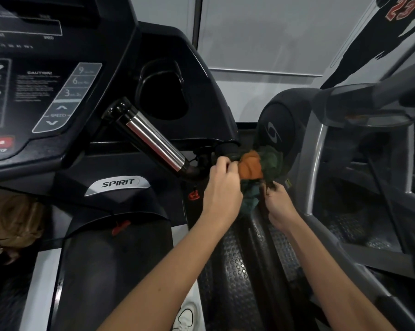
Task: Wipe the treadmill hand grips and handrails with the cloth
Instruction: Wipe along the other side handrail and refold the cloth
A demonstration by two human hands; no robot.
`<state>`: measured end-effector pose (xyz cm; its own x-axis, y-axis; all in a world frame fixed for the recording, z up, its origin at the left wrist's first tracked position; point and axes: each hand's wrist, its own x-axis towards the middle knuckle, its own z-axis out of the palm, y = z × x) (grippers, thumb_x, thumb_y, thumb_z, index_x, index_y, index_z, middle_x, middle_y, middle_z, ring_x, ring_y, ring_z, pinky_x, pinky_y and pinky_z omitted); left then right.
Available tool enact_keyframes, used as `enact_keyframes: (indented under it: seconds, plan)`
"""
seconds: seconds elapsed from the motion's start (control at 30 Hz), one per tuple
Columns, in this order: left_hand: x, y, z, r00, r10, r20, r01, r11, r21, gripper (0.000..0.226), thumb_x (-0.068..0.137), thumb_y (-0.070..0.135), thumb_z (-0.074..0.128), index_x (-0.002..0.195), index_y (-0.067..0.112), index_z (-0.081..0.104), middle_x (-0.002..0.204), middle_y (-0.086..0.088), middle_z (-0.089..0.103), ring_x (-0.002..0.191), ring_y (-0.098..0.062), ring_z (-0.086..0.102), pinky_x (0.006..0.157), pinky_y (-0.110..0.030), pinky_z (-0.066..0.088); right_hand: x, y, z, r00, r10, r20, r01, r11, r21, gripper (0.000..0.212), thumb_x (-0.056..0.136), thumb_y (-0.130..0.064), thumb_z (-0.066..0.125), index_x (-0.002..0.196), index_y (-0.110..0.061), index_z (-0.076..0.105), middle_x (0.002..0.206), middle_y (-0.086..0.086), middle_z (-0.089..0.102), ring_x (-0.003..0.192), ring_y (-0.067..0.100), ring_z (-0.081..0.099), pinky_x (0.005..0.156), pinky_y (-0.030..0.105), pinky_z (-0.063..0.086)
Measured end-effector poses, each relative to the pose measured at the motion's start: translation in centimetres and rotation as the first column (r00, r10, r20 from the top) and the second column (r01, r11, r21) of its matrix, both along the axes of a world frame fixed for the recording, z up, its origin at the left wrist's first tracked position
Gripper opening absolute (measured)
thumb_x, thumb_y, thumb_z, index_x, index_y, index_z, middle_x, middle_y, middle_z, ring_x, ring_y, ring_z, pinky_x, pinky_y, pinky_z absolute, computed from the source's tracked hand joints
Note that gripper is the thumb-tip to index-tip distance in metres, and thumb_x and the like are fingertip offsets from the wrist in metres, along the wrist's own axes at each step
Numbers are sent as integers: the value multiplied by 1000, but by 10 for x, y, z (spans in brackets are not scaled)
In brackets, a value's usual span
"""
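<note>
A bunched orange and dark green cloth [259, 166] is wrapped around the black right handrail [226, 149] of the treadmill, just below the console's right corner. My left hand [222, 187] pinches the cloth's orange part from the left. My right hand [279, 206] grips the hanging green end from below. The shiny metal hand grip [151, 142] slants from the console down towards my left hand, bare and untouched. How much handrail lies under the cloth is hidden.
The treadmill console [44, 96] with speed keys and a red stop button fills the upper left; a cup holder [163, 91] sits beside it. A neighbouring grey machine [344, 149] stands close on the right. Studded black foot rails [235, 271] run below my arms.
</note>
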<state>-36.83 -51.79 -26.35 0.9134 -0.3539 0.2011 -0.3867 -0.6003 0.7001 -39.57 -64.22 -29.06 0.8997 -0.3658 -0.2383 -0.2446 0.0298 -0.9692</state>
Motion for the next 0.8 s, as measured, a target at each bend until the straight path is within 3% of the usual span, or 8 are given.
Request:
enact_keyframes:
  seconds: [0.1, 0.2, 0.43, 0.6, 0.8]
  plan:
    - [14, -13, 8, 997, -22, 74, 5, 976, 219, 52, 91, 3, 49, 140, 1, 32, 142, -10, 28, 129, -25, 28, 98, -31, 41, 2, -4, -3, 999, -8, -38, 6, 998, -54, 24, 96, -2, 38, 90, 1, 61, 88, 25, 65, 92, 41, 61, 87, 49, 49]
    - [26, -19, 9, 997, 19, 69, -36, 964, 263, 56, 94, 10, 49, 143, 0, 25, 144, -11, 24, 132, -25, 25, 98, -31, 42, 2, -2, -2, 1000, 0, -16, 0, 1000, -2, 31, 96, 3, 36, 90, -11, 63, 89, 7, 68, 94, 27, 61, 92, 42, 47]
    - [28, -10, 4, 977, 71, -199, -76, 997, -17, 70, 96, 28, 48, 147, -1, 9, 146, -12, 19, 131, -27, 34, 104, -28, 32, 1, -3, -1, 999, 48, 6, -48, 995, 91, 36, 96, 4, 33, 92, -15, 64, 97, 6, 67, 101, 24, 60, 97, 37, 45]
    - [41, -8, -5, 875, 61, -481, -175, 965, -197, 72, 88, 34, 60, 143, 3, 26, 143, -15, 29, 128, -29, 40, 104, -29, 33, 1, -1, 0, 998, 56, 10, -56, 994, 96, 36, 96, 3, 34, 91, -16, 64, 96, 5, 67, 97, 21, 61, 97, 38, 44]
    - [36, -2, -14, 883, 11, -470, -171, 939, -299, 72, 85, 33, 64, 143, 9, 29, 141, -11, 34, 128, -24, 40, 105, -28, 34, 0, 1, 4, 998, 68, 17, -69, 995, 69, 32, 97, -1, 34, 91, -14, 64, 94, 4, 68, 91, 16, 63, 89, 28, 49]
